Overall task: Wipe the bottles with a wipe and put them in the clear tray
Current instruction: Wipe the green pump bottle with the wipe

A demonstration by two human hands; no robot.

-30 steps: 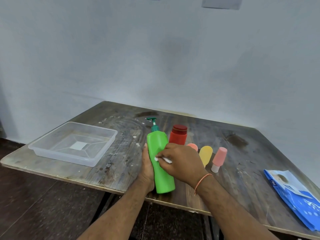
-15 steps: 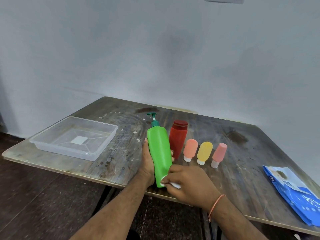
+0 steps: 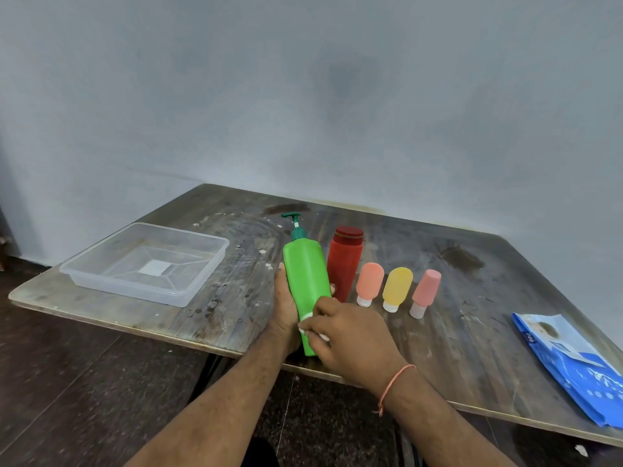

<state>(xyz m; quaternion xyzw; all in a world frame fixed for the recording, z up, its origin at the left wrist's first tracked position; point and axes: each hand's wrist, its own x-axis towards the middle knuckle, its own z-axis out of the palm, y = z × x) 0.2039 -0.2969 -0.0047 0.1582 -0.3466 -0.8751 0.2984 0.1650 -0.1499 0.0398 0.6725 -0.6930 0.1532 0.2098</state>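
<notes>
Head view: the green pump bottle [image 3: 306,284] is held tilted over the near edge of the table [image 3: 472,332], pump head pointing away from the person; the left hand [image 3: 285,308] holds it from the left side and behind, thumb along the left edge and a fingertip showing at the right edge, so this grip is wrapped round the bottle body; the right hand [image 3: 350,335] presses a white wipe [image 3: 312,326] against the lower part of the bottle, fingers curled and pinching the wipe; only a small part of the wipe shows beyond the fingers; a thin orange thread bracelet [image 3: 392,385] sits on the right wrist.

Just right of the green bottle a red bottle [image 3: 344,261] with a dark red cap stands on the table; further right, in a row, a salmon squeeze bottle [image 3: 369,283], a yellow squeeze bottle [image 3: 397,288] and a pink squeeze bottle [image 3: 425,291] stand on their white caps, the pink one leaning right; the three are near one another and not touching.

The clear tray [image 3: 188,299] lies on the left part of the table, well apart from the bottles, holding no bottle; a blue wipes packet [image 3: 573,369] lies flat at the right edge of the table; the tabletop is dark wood with pale specks and stains; a grey wall [image 3: 303,96] stands behind.
</notes>
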